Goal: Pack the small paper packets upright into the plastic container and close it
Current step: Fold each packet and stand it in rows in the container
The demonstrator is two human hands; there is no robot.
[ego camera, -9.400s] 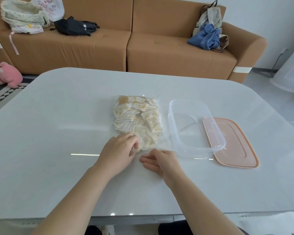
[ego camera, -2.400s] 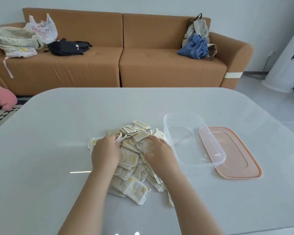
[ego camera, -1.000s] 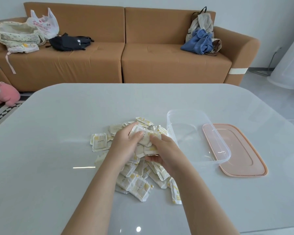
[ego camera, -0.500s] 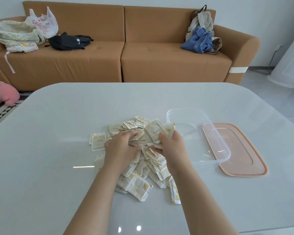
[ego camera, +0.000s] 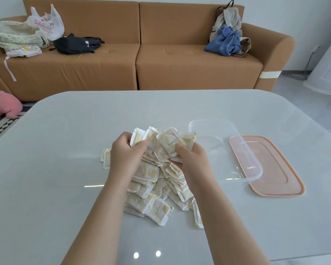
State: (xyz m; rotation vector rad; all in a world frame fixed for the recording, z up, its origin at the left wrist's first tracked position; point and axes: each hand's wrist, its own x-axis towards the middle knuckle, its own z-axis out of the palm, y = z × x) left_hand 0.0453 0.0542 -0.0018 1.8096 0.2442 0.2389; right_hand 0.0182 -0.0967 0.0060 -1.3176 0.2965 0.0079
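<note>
A heap of small white-and-yellow paper packets (ego camera: 151, 190) lies on the grey table (ego camera: 46, 178) in front of me. Above the heap, my left hand (ego camera: 125, 153) and my right hand (ego camera: 192, 159) together hold a bunch of packets (ego camera: 164, 141), fanned and roughly upright. The clear plastic container (ego camera: 243, 155) stands open just right of my right hand, with nothing visible inside. Its pink lid (ego camera: 273, 167) lies flat on the table, partly under the container's right side.
Two stray packets (ego camera: 105, 157) lie left of the heap. Beyond the table stands a brown sofa (ego camera: 138, 60) with bags and clothes on it. A pink plush toy (ego camera: 6, 106) sits on the floor at the left.
Both hands have gathered a bunch of packets from the heap and lifted it a little higher, squaring it between them. The container and lid have not moved.
</note>
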